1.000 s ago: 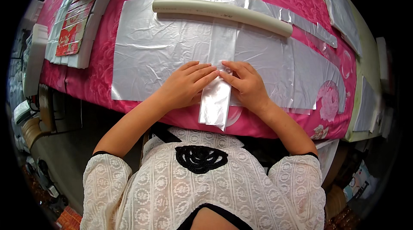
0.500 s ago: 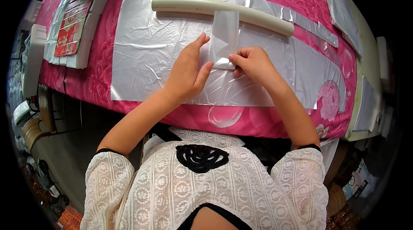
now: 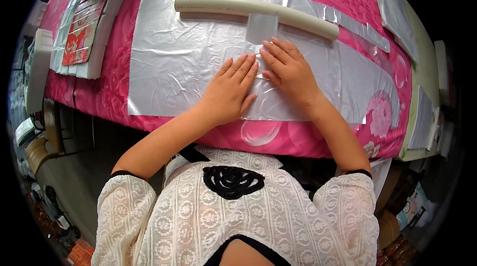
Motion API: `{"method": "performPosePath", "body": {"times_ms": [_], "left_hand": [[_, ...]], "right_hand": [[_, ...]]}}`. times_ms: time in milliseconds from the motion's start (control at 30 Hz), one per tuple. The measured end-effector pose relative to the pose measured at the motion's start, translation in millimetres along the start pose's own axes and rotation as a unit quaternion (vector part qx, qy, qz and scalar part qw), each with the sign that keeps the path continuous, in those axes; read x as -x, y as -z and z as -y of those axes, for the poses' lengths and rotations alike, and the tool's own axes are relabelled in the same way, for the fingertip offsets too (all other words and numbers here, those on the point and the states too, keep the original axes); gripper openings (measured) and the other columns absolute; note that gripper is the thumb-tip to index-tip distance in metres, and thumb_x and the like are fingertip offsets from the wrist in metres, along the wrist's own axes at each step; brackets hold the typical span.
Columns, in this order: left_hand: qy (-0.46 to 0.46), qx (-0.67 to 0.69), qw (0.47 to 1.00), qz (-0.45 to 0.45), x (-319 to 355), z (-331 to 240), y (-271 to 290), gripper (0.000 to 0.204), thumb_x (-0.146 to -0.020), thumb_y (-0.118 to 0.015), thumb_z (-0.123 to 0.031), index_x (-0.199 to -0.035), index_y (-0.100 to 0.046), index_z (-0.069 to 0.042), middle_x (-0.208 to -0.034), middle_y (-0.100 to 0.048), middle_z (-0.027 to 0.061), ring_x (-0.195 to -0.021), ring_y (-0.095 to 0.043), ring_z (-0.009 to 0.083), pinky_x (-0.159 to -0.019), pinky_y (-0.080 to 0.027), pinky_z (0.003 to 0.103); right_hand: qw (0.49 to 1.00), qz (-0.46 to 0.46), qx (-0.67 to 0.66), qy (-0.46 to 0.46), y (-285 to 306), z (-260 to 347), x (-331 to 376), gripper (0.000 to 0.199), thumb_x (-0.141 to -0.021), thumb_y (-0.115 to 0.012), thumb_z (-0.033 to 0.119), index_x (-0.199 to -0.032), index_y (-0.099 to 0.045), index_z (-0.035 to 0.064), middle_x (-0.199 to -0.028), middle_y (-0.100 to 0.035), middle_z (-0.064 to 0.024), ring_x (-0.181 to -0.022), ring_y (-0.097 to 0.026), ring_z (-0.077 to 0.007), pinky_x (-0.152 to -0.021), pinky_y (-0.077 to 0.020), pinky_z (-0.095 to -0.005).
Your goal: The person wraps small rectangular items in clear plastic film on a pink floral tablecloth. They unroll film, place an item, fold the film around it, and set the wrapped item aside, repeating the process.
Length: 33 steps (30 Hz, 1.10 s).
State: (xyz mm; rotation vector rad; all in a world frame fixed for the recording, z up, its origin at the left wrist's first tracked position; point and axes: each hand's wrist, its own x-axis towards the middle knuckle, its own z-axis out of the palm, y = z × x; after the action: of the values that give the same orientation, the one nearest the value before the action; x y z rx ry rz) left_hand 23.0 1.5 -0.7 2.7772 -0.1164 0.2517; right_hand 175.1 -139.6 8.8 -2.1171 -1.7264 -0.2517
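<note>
A small translucent plastic piece (image 3: 262,27), bag-like or a folded strip, lies on a large silvery plastic sheet (image 3: 166,62). Its far end reaches the pale cream tube (image 3: 218,5) lying across the sheet's far part. My left hand (image 3: 228,87) rests palm down with its fingers stretched out, just short of the plastic piece. Beside it my right hand (image 3: 289,69) is also palm down, fingertips at the near edge of the piece and fingers extended. Neither hand grips anything. Whatever lies under the palms is hidden.
A pink flowered cloth (image 3: 107,77) covers the table. On the left stand white stacks with a red printed card (image 3: 82,42) on top. Narrow clear strips (image 3: 365,32) lie at the far right, near more plastic sheets (image 3: 392,12). A chair (image 3: 44,146) is below left.
My right hand has let go of the plastic piece's near end and flattened out. The left hand has turned palm down beside it. Less of the piece's length shows now.
</note>
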Motion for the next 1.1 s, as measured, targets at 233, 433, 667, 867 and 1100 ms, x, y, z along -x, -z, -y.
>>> {"method": "performPosePath", "body": {"times_ms": [233,433,667,867,1100], "left_hand": [[-0.089,-0.011,0.990,-0.113,-14.7,22.6,3.7,0.013,-0.074,-0.061,-0.002,-0.088,-0.059,-0.001,-0.102,-0.064,0.0084,-0.096,-0.061,0.0250,-0.084,-0.048,0.036],[-0.034,0.140,0.989,-0.041,-7.2,6.9,16.2,0.016,-0.072,-0.065,-0.008,-0.086,-0.058,-0.003,-0.101,-0.064,0.0075,-0.094,-0.062,0.0235,-0.083,-0.049,0.035],[-0.115,0.087,0.989,-0.010,30.2,-3.3,27.2,0.060,-0.063,-0.074,-0.019,-0.117,-0.054,-0.003,-0.119,-0.057,0.0114,-0.111,-0.055,0.0256,-0.098,-0.039,0.042],[-0.046,0.105,0.993,-0.028,32.8,-0.7,15.4,0.052,-0.069,-0.068,-0.014,-0.118,-0.054,-0.005,-0.110,-0.062,0.0110,-0.102,-0.059,0.0229,-0.089,-0.042,0.038],[0.257,0.345,0.898,-0.089,3.1,-4.2,15.3,0.048,-0.078,-0.064,-0.008,-0.123,-0.050,0.001,-0.077,-0.067,0.0128,-0.067,-0.065,0.0250,-0.067,-0.050,0.031]], "right_hand": [[0.992,0.025,-0.122,0.006,6.2,-13.1,-8.5,0.038,-0.072,-0.065,0.012,-0.109,-0.060,0.0024,-0.119,-0.058,-0.0121,-0.112,-0.052,-0.0277,-0.097,-0.0406,-0.0390],[0.991,-0.003,-0.119,0.056,4.8,-13.0,-2.2,0.030,-0.067,-0.062,0.001,-0.097,-0.064,0.0037,-0.105,-0.064,-0.0091,-0.096,-0.060,-0.0253,-0.083,-0.0476,-0.0351],[0.990,-0.032,-0.110,0.080,10.2,36.2,30.9,0.020,-0.071,-0.060,0.010,-0.090,-0.065,0.0063,-0.093,-0.066,-0.0041,-0.086,-0.062,-0.0183,-0.074,-0.0478,-0.0308],[0.974,-0.021,-0.219,-0.045,7.3,32.1,34.7,0.019,-0.074,-0.062,0.012,-0.092,-0.068,0.0083,-0.086,-0.066,-0.0066,-0.080,-0.062,-0.0209,-0.066,-0.0487,-0.0309],[0.870,0.126,-0.332,-0.343,17.7,26.3,-3.0,0.025,-0.082,-0.060,0.025,-0.075,-0.069,0.0020,-0.060,-0.062,-0.0126,-0.054,-0.059,-0.0242,-0.055,-0.0446,-0.0333]]}}
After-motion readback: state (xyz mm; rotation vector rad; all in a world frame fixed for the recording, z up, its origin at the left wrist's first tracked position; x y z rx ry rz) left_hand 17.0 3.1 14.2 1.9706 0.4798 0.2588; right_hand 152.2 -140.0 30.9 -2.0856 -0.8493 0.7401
